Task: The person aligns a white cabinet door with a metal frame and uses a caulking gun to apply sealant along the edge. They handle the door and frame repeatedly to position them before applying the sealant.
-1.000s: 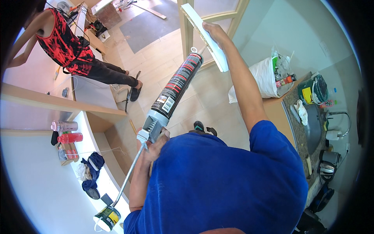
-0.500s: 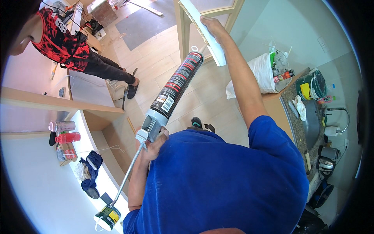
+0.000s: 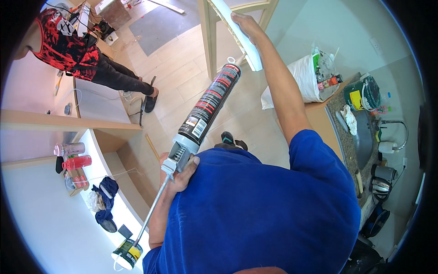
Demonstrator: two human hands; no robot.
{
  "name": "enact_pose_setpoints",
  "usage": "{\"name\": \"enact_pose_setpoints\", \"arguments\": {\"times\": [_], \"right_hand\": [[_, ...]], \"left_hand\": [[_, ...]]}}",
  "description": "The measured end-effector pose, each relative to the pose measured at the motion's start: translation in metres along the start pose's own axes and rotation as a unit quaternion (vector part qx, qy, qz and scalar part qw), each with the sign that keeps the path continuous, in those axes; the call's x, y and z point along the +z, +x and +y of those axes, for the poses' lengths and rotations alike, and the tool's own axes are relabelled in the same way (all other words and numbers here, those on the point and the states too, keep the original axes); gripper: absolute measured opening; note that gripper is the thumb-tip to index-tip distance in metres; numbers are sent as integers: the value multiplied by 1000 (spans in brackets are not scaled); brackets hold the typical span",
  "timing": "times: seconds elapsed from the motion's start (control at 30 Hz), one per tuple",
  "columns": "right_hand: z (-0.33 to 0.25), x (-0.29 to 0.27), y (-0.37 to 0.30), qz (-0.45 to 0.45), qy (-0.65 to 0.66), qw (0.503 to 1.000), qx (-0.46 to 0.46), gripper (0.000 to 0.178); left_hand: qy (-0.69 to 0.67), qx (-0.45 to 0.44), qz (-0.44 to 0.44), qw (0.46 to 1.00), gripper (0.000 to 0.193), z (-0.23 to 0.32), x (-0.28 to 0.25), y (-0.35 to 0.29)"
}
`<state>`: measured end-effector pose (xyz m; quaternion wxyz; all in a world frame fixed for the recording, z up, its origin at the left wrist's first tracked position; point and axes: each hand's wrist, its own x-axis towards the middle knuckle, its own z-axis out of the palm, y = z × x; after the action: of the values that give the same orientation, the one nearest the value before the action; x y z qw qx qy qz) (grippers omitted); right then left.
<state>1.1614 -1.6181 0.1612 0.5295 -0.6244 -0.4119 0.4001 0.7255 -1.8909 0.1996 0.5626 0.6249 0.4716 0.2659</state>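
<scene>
My left hand (image 3: 186, 174) is wrapped round the grip of a grey caulking gun (image 3: 179, 154). A black and red cartridge (image 3: 210, 102) sits in the gun, which points up and away to the right. Its pale nozzle (image 3: 241, 58) meets the edge of a long white strip (image 3: 238, 34), near the strip's lower end. Along that edge runs a rough, yellowish band; whether it is bare board or adhesive I cannot tell. My right hand (image 3: 246, 26) grips the strip from its right side and holds it tilted in the air. The strip's far end is cut off by the top of the picture.
Behind the strip stands a pale wooden frame (image 3: 208, 43). A person in a red and black top (image 3: 64, 45) stands at the far left. On the left are a white shelf (image 3: 132, 214) with bottles, cloth and a tub (image 3: 126, 254); on the right, a sack (image 3: 299, 82) and sink counter (image 3: 337, 114).
The nozzle has moved slightly along the strip's edge toward its lower end. The strip has shifted a little up and left. Both hands keep their hold.
</scene>
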Motion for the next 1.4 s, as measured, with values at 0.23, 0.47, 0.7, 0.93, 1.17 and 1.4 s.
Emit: {"name": "enact_pose_setpoints", "arguments": {"times": [0.23, 0.47, 0.7, 0.93, 1.17, 1.4], "right_hand": [[6, -1, 6, -24, -27, 999, -11, 57], [33, -16, 40, -6, -49, 999, -5, 60], [32, -18, 42, -14, -44, 999, -4, 59], [25, -16, 41, -23, -56, 998, 27, 58], [33, -20, 45, -22, -42, 999, -25, 58], [38, -16, 43, -26, -37, 999, -24, 58]], "left_hand": [[40, 4, 8, 999, 20, 7, -1, 2], [38, 36, -20, 998, 20, 22, 3, 1], [75, 47, -13, 996, 19, 33, 5, 4], [29, 31, 5, 999, 19, 13, 1, 1], [34, 34, -16, 999, 18, 20, -1, 0], [18, 0, 7, 1000, 19, 20, -4, 9]]}}
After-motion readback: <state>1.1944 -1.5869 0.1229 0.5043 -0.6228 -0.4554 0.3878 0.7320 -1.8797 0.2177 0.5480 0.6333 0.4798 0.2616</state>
